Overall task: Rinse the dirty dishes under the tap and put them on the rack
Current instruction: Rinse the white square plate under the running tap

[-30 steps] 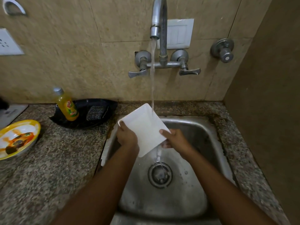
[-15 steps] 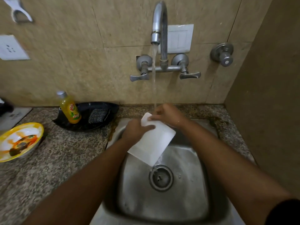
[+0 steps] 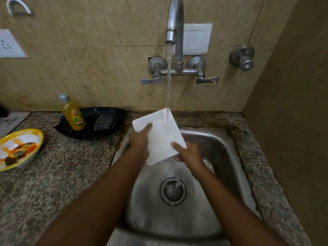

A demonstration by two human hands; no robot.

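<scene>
A white square plate (image 3: 160, 139) is tilted over the steel sink (image 3: 220, 144), and the tap (image 3: 174, 23) pours a stream of water onto its upper part. My left hand (image 3: 139, 141) grips the plate's left edge, thumb on its face. At the lower right corner my right hand (image 3: 188, 153) holds it. A dirty yellow-rimmed plate (image 3: 19, 148) with food smears lies on the counter at far left. No rack is in view.
A black tray (image 3: 92, 129) behind the sink's left side holds a yellow dish-soap bottle (image 3: 73, 114) and a scrub pad (image 3: 104, 122). Two tap handles (image 3: 206, 79) stick out from the tiled wall. A brown side wall (image 3: 292, 121) closes off the right.
My right hand has come off the plate's top edge and down to its lower right corner. The plate has turned its face up into the stream again.
</scene>
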